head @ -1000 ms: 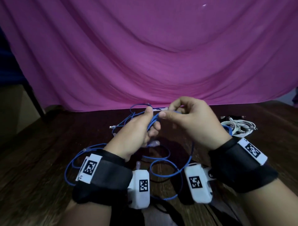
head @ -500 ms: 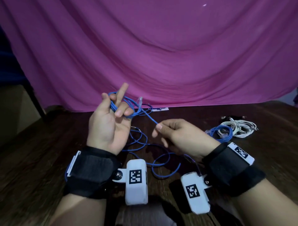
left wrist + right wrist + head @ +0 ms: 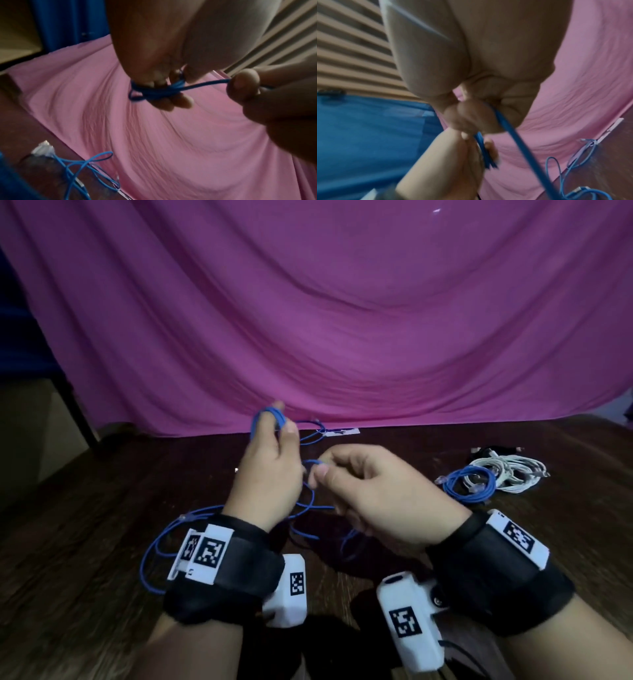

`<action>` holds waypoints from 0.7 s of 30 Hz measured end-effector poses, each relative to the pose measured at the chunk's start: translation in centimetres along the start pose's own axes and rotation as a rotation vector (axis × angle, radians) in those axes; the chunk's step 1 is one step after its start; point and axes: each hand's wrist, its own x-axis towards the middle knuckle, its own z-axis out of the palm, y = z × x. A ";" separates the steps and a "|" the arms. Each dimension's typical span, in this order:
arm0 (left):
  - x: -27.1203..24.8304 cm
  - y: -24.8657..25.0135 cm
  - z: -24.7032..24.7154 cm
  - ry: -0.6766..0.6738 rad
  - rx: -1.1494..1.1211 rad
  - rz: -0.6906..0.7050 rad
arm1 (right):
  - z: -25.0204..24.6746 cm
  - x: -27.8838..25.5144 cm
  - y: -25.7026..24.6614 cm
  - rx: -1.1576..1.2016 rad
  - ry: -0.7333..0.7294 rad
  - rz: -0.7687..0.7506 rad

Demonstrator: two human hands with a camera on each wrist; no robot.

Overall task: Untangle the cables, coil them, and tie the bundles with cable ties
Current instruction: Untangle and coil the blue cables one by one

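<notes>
Thin blue rubbery cable (image 3: 310, 501), partly wound in small loops round the fingers (image 3: 171, 100) of the left hand (image 3: 270, 474), held up above the dark brown wooden desk (image 3: 85, 525). From those loops, one straight run of cable going sideways to the right hand (image 3: 373, 494), pinched there between thumb and fingertip. Right hand just beside the left, a bit lower and nearer the body. Left fingers curled round the loops, keeping them from slipping off. Right fingers narrow, shut tight on the strand.

Below both hands, the loose rest of the cable lying in messy curves on the desk, some of it trailing out past the left wrist, with a clear plug (image 3: 185, 517) at the end there.

Long line of the held strand running left to right, from loops to pinch. Probably the winding step, only partly done, lots of cable still loose. Next turn likely needs the right hand to carry the strand over and round the left fingers.

Farther right on the desk, a small blue cable coil (image 3: 471, 486) next to a white cable bundle (image 3: 510, 474), touching or nearly so. Behind everything, a big pink hanging cloth (image 3: 342, 320).
</notes>
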 end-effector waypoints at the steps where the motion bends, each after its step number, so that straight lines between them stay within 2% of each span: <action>1: -0.2 0.1 0.1 -0.090 -0.019 -0.030 | -0.5 0.2 0.0 -0.008 0.057 -0.022; 5: -1.3 1.4 0.3 -0.492 -0.408 -0.251 | -2.7 0.6 0.1 -0.043 0.264 -0.066; 7: -1.5 1.9 0.0 -0.612 -0.526 -0.284 | -3.4 0.6 0.3 0.031 0.337 -0.041; 9: -1.6 2.5 -0.6 -0.660 -0.634 -0.278 | -4.1 0.7 0.6 0.205 0.321 -0.027; 11: -1.5 3.1 -1.2 -0.652 -0.773 -0.300 | -4.7 0.6 0.6 0.243 0.266 -0.049; 15: -0.7 3.5 -2.5 -0.516 -1.134 -0.394 | -5.5 0.7 1.3 0.062 0.223 -0.058; 21: 0.4 2.7 -3.6 -0.256 -1.363 -0.382 | -5.0 0.9 2.4 0.080 0.197 0.051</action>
